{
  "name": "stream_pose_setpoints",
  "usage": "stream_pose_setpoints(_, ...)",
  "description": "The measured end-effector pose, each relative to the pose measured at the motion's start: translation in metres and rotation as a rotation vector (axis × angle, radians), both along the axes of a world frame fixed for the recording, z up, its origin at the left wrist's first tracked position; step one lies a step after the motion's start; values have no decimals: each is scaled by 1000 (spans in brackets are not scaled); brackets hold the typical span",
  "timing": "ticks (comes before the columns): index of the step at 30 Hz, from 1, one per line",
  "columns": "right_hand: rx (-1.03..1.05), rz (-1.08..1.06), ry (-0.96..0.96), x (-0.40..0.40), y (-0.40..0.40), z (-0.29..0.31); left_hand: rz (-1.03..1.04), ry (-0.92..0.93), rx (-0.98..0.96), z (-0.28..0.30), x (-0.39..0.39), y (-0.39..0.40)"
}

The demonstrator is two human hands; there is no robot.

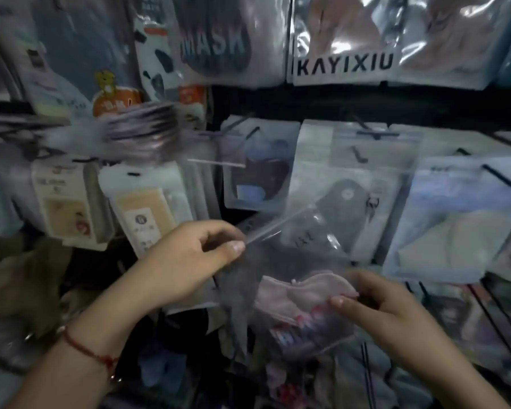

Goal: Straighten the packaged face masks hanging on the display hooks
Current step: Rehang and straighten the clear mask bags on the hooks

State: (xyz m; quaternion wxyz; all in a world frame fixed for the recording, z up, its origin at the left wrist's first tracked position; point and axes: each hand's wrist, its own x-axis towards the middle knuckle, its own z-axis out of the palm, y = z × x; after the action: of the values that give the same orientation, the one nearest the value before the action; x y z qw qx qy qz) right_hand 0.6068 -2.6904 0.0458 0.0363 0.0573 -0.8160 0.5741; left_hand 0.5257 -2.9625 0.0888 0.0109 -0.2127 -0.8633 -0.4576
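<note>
looks like they're mid-fix on one clear pink mask packet [304,302] at lower centre, left hand [189,261] pinching its top edge, right hand [378,305] fingers clamped on its side; next it probably needs squaring up on a hook.

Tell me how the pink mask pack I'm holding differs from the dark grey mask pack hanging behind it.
The pink mask pack is held off the hooks by both hands, left hand pinching its top edge, right hand gripping its side; the dark grey mask pack hangs on the display. The pink mask pack lies tilted; the dark grey mask pack hangs more upright. One mask is pink, the other dark grey. Both are in clear plastic bags.
</note>
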Motion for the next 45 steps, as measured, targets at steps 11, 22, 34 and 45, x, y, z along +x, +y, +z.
stream_pose_setpoints(11, 130, -196, -105, 18, -14, -107, 6, -282, 43, -97, 8, 9)
stream_pose_setpoints(22, 634, -36, 189, 17, -54, -121, -45, -403, 54, -139, 24, 1)
stream_pose_setpoints(34, 662, -91, 334, 5, -62, -126, -69, -603, 204, -141, 42, -4)
stream_pose_setpoints(45, 575, -100, 328, -3, -60, -102, 11, -574, 290, -117, 21, -17)
